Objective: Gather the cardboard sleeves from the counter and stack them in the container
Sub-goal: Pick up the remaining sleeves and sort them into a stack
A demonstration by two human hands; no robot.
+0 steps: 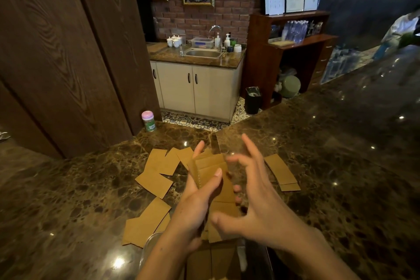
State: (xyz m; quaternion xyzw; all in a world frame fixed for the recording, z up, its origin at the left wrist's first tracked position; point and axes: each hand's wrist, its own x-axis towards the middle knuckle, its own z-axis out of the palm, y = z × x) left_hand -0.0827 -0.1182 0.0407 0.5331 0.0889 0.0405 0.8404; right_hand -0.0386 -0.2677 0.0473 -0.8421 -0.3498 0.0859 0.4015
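Note:
Several flat brown cardboard sleeves lie scattered on the dark marble counter [68, 188]: a cluster at the left [159, 166], a pair nearer me [145, 223] and a small pile at the right [281, 171]. My left hand [195, 202] grips a bundle of sleeves [211, 173] held upright above the counter. My right hand [254, 191] hovers beside the bundle with fingers spread, holding nothing. A clear container [150, 245] sits just below my hands at the bottom edge, with sleeves inside it [213, 259]; my forearms hide most of it.
A small green can with a pink lid [148, 121] stands at the counter's far left corner next to a dark wooden panel. Beyond the counter are a sink cabinet, a black bin and a wooden shelf.

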